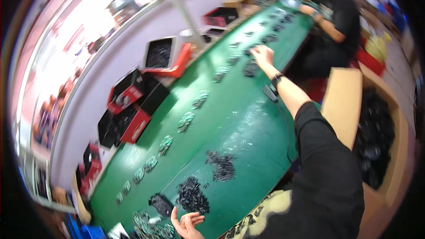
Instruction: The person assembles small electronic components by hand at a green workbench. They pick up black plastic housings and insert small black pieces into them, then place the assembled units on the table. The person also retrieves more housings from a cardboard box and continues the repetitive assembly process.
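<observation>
My right arm reaches far along the green table, and my right hand [263, 56] is closed, fingers curled downward beside a row of dark pieces. Whatever the fingertips hold is too small and blurred to make out. Just below that hand lies a group of black parts [250, 67]. Near the lower edge my left hand [188, 226] is open, its fingers apart and nothing visible in them. Close to it are a heap of small black parts [192, 194], a larger black piece [161, 204] and a pile of green circuit boards [150, 229].
Small clusters of green boards [185, 121] line the green tabletop [248, 124]. A second black heap [220, 165] lies mid-table. Red-and-black boxes [128, 106] stand along the wall side. At right is a carton [343, 102] of black items. A co-worker [338, 22] works at the far end.
</observation>
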A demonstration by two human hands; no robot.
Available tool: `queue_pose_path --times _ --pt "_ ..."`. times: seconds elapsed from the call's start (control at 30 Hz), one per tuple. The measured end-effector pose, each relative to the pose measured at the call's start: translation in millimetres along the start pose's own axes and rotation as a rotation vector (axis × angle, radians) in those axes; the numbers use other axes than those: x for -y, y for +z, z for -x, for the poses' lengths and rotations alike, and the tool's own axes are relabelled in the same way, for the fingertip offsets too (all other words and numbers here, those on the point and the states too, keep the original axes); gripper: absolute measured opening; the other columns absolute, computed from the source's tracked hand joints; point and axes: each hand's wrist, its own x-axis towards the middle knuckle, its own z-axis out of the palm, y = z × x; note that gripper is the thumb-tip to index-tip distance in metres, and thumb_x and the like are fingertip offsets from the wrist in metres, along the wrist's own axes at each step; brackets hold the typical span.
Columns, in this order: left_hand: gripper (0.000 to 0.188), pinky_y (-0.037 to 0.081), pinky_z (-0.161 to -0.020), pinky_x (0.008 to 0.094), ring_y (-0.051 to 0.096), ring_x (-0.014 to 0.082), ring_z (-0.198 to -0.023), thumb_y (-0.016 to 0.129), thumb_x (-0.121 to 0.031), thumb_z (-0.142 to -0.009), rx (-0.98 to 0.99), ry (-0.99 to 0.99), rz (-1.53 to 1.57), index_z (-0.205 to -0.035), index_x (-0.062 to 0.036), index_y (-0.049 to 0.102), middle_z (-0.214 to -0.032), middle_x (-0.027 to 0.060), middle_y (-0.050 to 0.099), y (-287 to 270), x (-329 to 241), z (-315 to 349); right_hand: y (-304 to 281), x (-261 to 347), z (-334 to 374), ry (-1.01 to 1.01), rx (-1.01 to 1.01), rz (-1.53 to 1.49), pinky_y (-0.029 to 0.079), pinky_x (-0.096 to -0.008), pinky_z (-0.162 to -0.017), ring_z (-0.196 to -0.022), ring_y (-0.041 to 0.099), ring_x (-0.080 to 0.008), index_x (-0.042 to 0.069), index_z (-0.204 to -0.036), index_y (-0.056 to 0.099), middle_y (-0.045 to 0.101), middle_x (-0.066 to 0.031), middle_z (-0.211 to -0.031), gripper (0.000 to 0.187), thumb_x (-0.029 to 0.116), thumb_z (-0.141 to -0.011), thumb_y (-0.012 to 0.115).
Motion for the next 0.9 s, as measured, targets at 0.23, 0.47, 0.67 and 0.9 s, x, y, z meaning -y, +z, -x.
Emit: queue_pose_path --times 0.23,0.47,0.67,0.9 --pt "0.044 0.054 -0.062 0.0283 0.067 0.0222 -0.073 0.047 -0.013 -0.094 0.766 0.043 -0.248 -0.136 -0.0003 0.039 -0.091 0.0163 0.066 105.4 -47.9 -36.5 -318.8 48.1 -16.4 -0.17 0.608 -0.216 0.05 -0.0312 -0.083 -0.093 0.064 -0.0198 0.006 -0.109 0.066 0.066 -0.0092 -0.109 0.036 0.035 -0.088 0.064" --pt "0.04 0.047 -0.087 0.0312 0.055 0.0186 -0.108 0.049 -0.015 -0.097 1.61 0.141 -0.127 -0.134 -0.0019 0.043 -0.121 0.0105 0.056 285.3 -61.5 -1.7 -593.8 -180.0 115.3 0.564 0.047 0.352 0.044 -0.0333 -0.091 -0.112 0.058 -0.0287 -0.001 -0.128 0.053 0.061 -0.0178 -0.118 0.071 0.056 -0.087 0.057" --pt "0.047 0.04 -0.101 0.0352 0.048 0.024 -0.123 0.052 -0.023 -0.097 1.696 0.149 0.051 -0.136 0.0005 0.04 -0.131 0.0175 0.049 428.6 -35.5 93.1 -638.4 -322.3 167.3 0.769 0.025 0.405 0.04 -0.0395 -0.097 -0.117 0.054 -0.0382 -0.013 -0.117 0.056 0.06 -0.029 -0.117 0.091 0.07 -0.083 0.048" --pt "0.064 0.029 -0.109 0.0404 0.035 0.036 -0.134 0.054 -0.036 -0.093 1.587 0.396 -0.026 -0.139 0.004 0.035 -0.14 0.0275 0.039 513.5 2.4 171.1 -642.2 -298.2 150.4 1.01 0.044 -0.144 0.029 -0.0317 -0.107 -0.132 0.039 -0.0212 0.005 -0.142 0.04 0.04 -0.011 -0.145 0.081 0.064 -0.087 0.048"
